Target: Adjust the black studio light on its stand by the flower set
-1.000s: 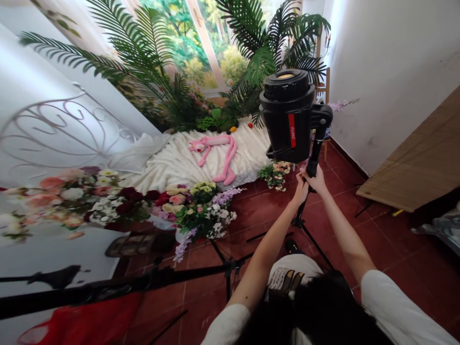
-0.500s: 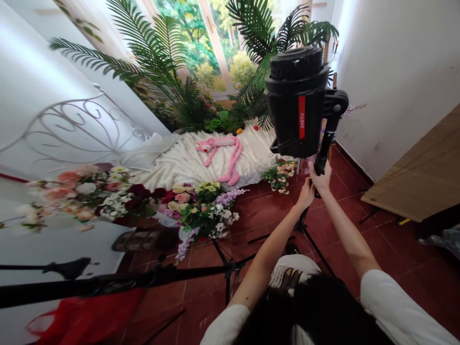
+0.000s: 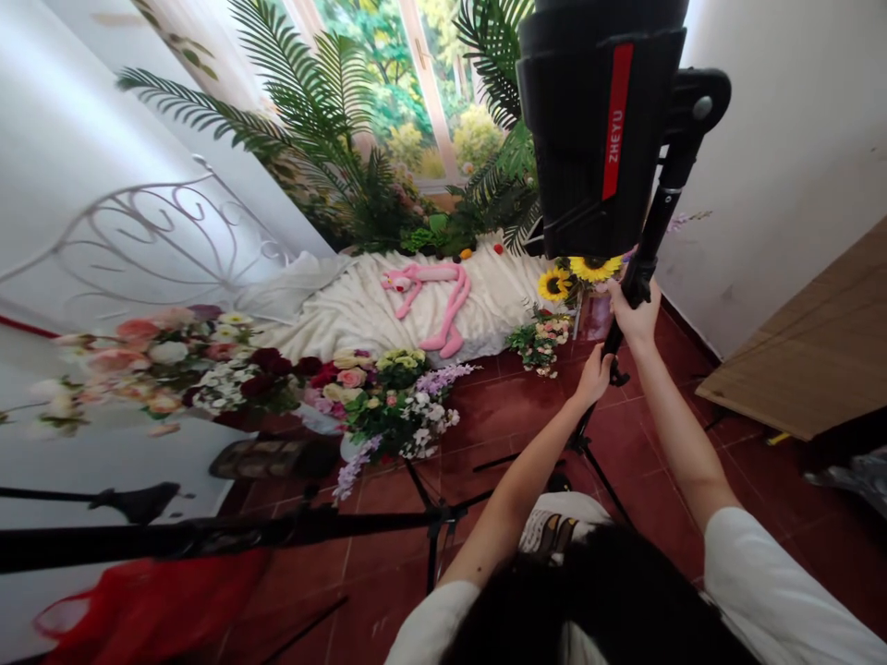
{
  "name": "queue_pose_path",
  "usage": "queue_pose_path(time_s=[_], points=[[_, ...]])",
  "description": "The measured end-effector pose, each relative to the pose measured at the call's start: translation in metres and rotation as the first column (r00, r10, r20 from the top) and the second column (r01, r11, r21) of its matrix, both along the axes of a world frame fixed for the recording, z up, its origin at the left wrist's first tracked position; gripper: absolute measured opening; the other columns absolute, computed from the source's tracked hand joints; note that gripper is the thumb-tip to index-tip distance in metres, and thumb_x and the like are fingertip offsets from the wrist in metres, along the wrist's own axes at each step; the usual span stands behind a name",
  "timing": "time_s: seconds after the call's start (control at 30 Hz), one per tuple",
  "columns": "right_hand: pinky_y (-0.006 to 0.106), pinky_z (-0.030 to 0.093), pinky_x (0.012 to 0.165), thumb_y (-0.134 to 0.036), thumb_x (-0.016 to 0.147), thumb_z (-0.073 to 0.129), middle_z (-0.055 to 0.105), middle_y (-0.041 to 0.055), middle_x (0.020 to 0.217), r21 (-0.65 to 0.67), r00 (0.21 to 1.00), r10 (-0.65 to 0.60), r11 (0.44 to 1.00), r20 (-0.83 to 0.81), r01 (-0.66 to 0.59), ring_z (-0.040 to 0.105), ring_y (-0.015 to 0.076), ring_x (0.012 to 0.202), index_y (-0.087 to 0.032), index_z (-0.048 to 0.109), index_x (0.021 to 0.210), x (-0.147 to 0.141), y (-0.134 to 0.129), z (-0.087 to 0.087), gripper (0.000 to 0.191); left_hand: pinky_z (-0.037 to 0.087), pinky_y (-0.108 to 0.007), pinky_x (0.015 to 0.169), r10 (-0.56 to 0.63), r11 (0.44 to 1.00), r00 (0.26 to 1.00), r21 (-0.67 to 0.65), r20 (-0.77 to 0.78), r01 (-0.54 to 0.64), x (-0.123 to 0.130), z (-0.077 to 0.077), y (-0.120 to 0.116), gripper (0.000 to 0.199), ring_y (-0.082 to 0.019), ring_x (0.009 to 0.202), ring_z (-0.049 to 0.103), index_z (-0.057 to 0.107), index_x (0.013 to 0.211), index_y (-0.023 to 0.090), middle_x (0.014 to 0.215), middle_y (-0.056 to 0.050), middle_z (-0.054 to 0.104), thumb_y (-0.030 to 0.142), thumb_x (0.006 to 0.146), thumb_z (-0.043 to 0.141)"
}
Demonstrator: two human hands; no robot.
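Observation:
A black studio light (image 3: 582,148) with a red ZHEYU label is mounted on top of a black light stand (image 3: 650,231). My right hand (image 3: 637,314) is wrapped round the upper part of the pole at a dark collar. Lower on the same stand, my left hand (image 3: 594,377) is closed round the pole, with a small black knob (image 3: 618,373) beside it. The stand's spread legs rest on the floor below my hands. The top of the light runs out of view.
A second black stand (image 3: 277,536) crosses the lower left. Artificial flowers (image 3: 388,397) stand before a white fur-like cover (image 3: 333,314) bearing a pink plush toy (image 3: 443,305). Sunflowers (image 3: 554,284) show behind the light. A wooden board (image 3: 804,342) leans at right; a red bag (image 3: 152,600) lies lower left.
The studio light has risen and looms larger, with the upper pole drawn farther out. My right hand has moved up, away from my left hand. The sunflowers have come into view.

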State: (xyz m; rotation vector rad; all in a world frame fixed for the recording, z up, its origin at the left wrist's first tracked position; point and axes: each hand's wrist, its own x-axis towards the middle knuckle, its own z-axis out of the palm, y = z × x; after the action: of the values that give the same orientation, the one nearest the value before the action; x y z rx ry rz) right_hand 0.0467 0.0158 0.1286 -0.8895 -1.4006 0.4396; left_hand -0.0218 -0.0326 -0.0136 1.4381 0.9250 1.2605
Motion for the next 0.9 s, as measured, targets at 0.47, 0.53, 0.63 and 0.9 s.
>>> queue_pose_path(time_s=[0.47, 0.53, 0.63, 0.9], points=[[0.036, 0.056, 0.089, -0.043, 0.083, 0.071, 0.063, 0.0066, 0.112, -0.033, 1.0, -0.025, 0.999, 0.002, 0.025, 0.064, 0.0189, 0.103, -0.026, 0.052, 0.11, 0.034, -0.079, -0.016, 0.037, 0.049, -0.027, 0.067, 0.022, 0.999, 1.0, 0.027, -0.004, -0.022, 0.0, 0.001, -0.003, 0.056, -0.012, 0.065, 0.057, 0.052, 0.111, 0.015, 0.083, -0.004, 0.06, 0.066, 0.092, 0.036], [0.044, 0.052, 0.097, -0.041, 0.09, 0.061, 0.063, 0.0095, 0.116, -0.064, 0.981, -0.077, 0.994, 0.176, 0.09, 0.061, 0.0225, 0.111, -0.024, 0.06, 0.093, 0.043, -0.101, -0.04, 0.017, 0.05, -0.028, 0.069, 0.011, 0.998, 1.0, 0.058, -0.008, -0.01, 0.0, -0.001, -0.002, 0.058, -0.013, 0.067, 0.057, 0.051, 0.111, 0.015, 0.084, -0.004, 0.06, 0.067, 0.091, 0.034], [0.053, 0.042, 0.109, -0.037, 0.093, 0.056, 0.064, 0.0096, 0.125, -0.092, 0.892, -0.042, 0.991, 0.449, 0.093, 0.055, 0.0266, 0.122, -0.025, 0.066, 0.083, 0.05, -0.127, -0.078, 0.019, 0.051, -0.029, 0.075, 0.029, 0.997, 0.999, 0.075, -0.026, -0.027, 0.0, -0.005, -0.001, 0.058, -0.014, 0.074, 0.058, 0.051, 0.112, 0.016, 0.091, -0.006, 0.061, 0.067, 0.092, 0.033], [0.05, 0.037, 0.114, -0.039, 0.096, 0.05, 0.048, 0.0132, 0.147, -0.219, 0.867, -0.015, 0.965, 0.498, 0.142, 0.046, 0.0276, 0.136, -0.021, 0.068, 0.096, 0.043, -0.147, -0.131, 0.026, 0.049, -0.033, 0.087, 0.03, 0.994, 0.999, 0.106, -0.036, -0.026, 0.003, -0.016, 0.005, 0.052, -0.017, 0.089, 0.061, 0.051, 0.115, 0.016, 0.1, -0.009, 0.063, 0.06, 0.095, 0.032]])
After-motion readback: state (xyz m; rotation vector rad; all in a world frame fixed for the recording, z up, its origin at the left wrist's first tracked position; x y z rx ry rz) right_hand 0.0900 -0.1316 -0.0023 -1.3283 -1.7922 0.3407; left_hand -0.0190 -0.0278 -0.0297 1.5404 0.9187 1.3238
